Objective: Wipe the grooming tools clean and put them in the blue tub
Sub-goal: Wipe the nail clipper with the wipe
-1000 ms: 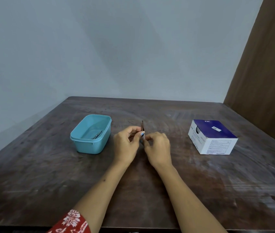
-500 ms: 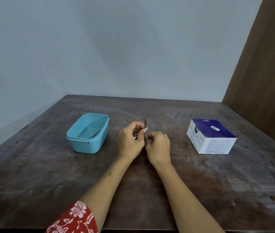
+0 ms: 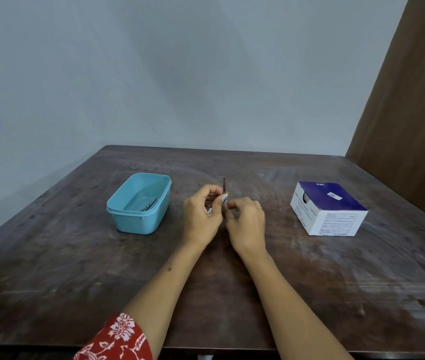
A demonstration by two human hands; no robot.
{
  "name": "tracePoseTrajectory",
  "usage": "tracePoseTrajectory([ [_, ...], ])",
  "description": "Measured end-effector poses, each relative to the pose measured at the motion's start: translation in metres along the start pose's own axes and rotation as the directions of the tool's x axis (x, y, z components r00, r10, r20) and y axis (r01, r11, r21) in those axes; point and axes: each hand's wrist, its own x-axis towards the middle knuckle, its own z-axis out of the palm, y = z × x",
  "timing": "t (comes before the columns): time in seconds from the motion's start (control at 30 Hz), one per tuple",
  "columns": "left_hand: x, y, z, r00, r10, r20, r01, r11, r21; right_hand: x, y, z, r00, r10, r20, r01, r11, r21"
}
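Both hands meet mid-table: left hand (image 3: 202, 214) pinches a slim tool (image 3: 224, 184) upright, right hand (image 3: 245, 219) pinches a small wipe (image 3: 224, 198) around its shaft. Best: firm strokes toward the tip, then into the blue tub (image 3: 138, 203) at left.

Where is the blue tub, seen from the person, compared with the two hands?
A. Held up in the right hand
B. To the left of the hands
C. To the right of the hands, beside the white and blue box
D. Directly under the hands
B: the blue tub stands on the table left of the left hand and right hand, while the box sits on the right.
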Motion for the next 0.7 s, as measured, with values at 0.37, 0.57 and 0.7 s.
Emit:
tracePoseTrajectory([
  [0.37,-0.0005,-0.0025,-0.0006,1.0,-0.002,0.005,0.002,1.0,-0.015,-0.0008,0.0012,0.0011,1.0,-0.015,-0.005,0.015,1.0,-0.025],
  [0.57,-0.0003,-0.0036,-0.0002,1.0,-0.009,-0.005,0.009,1.0,-0.027,0.0007,0.0054,0.0057,0.997,0.015,0.076,-0.008,0.996,-0.084],
  [0.7,-0.0003,-0.0032,0.0005,1.0,-0.024,0.02,0.024,0.999,-0.048,0.0003,0.0041,0.0029,0.998,0.003,0.061,0.001,0.998,-0.068],
])
